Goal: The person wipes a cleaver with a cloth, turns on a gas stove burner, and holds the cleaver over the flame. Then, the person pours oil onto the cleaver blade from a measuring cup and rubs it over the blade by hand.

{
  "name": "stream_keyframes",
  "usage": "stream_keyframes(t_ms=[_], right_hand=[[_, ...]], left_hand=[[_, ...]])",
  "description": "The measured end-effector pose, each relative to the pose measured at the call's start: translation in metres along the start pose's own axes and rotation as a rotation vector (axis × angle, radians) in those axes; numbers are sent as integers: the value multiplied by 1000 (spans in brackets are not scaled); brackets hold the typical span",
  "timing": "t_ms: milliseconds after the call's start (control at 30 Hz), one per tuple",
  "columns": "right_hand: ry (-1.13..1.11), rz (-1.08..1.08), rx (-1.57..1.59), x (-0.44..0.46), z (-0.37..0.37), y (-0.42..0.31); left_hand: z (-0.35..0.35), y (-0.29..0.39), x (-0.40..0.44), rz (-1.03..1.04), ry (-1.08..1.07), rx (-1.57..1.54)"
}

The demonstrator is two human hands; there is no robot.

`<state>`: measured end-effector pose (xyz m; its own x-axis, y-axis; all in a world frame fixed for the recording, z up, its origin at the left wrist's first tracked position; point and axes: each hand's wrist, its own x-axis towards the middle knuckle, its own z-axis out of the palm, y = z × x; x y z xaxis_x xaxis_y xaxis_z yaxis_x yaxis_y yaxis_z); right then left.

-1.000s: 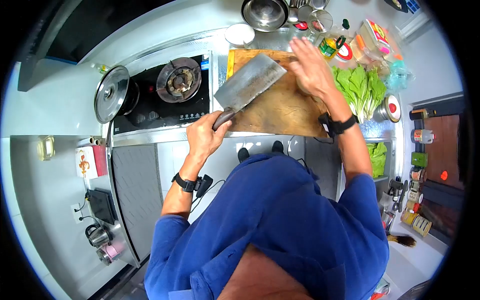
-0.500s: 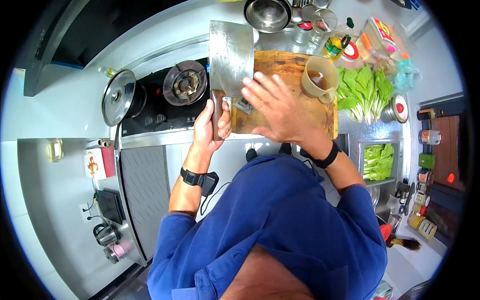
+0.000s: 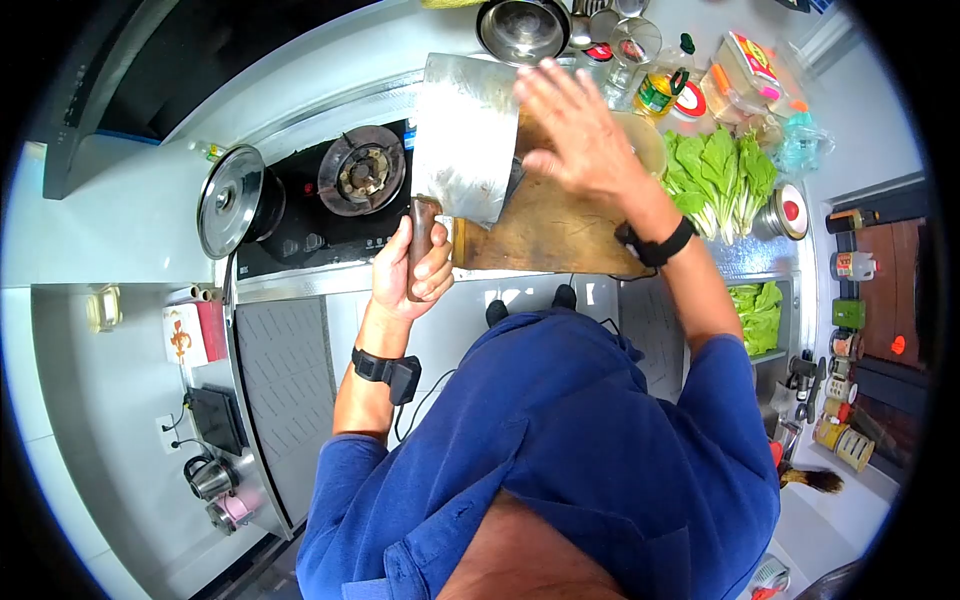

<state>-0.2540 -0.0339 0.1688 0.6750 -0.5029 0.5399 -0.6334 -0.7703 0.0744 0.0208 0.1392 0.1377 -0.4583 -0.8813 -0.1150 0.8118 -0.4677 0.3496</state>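
Note:
My left hand (image 3: 412, 266) is closed around the brown wooden handle of a cleaver (image 3: 465, 135), whose broad grey blade points away from me. The blade hangs over the left part of a wooden cutting board (image 3: 560, 230). My right hand (image 3: 578, 128) is open, its fingers stretched out by the upper right edge of the blade; whether they touch it I cannot tell. Behind that hand and forearm, a beige jug (image 3: 645, 140) is mostly hidden. A dark thing lies partly under the blade on the board, too covered to name.
Left of the board is a gas burner (image 3: 362, 172), then a lidded pot (image 3: 236, 202). Leafy greens (image 3: 715, 175) lie to the right, with more greens in a sink (image 3: 758, 315). An oil bottle (image 3: 655, 92) and a metal bowl (image 3: 522, 30) stand at the back.
My right hand has moved up along the blade toward its far right corner. The cleaver has dropped slightly toward me and tilted a little. The jug is now mostly covered by my right arm.

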Motion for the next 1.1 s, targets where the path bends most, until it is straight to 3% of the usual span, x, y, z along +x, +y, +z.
stream_keyframes(t_ms=[133, 200, 267, 333, 367, 400, 467, 500, 533, 600, 633, 733, 933, 1000, 1100], right_hand=[[39, 153, -55, -8, -6, 31], [159, 268, 312, -15, -8, 34], [165, 303, 468, -22, -14, 27], [193, 535, 1364, -27, -25, 18], [199, 538, 1575, -26, -33, 16], [189, 538, 1568, -28, -39, 14], [177, 366, 1650, -29, -47, 12], [151, 297, 1448, -29, -49, 10], [144, 296, 1451, -29, -52, 4], [-7, 184, 651, -26, -59, -9], [-33, 157, 431, -23, -55, -20], [-149, 71, 162, -27, -33, -47], [-206, 146, 122, -38, -3, -44], [-162, 306, 104, -40, -2, -39], [-193, 204, 91, -29, 1, -65]], left_hand=[[-3, 1, -4, 1, -29, -28], [-1, 0, -8, 59, 124, 200], [2, 4, -7, 149, 259, 684], [-2, 6, -3, 207, 428, 1259], [9, 5, -2, 383, 504, 1768], [20, 6, -2, 384, 556, 1990], [24, 9, -1, 658, 417, 2340], [27, 9, -2, 658, 428, 2334], [31, 9, -4, 639, 397, 2447], [33, 9, -6, 622, 359, 2562], [34, 7, -6, 626, 331, 2571], [35, 1, -6, 639, 301, 2581], [38, -4, -6, 733, 336, 2566], [34, -5, -9, 759, 319, 2546], [33, -8, -8, 778, 308, 2529]])
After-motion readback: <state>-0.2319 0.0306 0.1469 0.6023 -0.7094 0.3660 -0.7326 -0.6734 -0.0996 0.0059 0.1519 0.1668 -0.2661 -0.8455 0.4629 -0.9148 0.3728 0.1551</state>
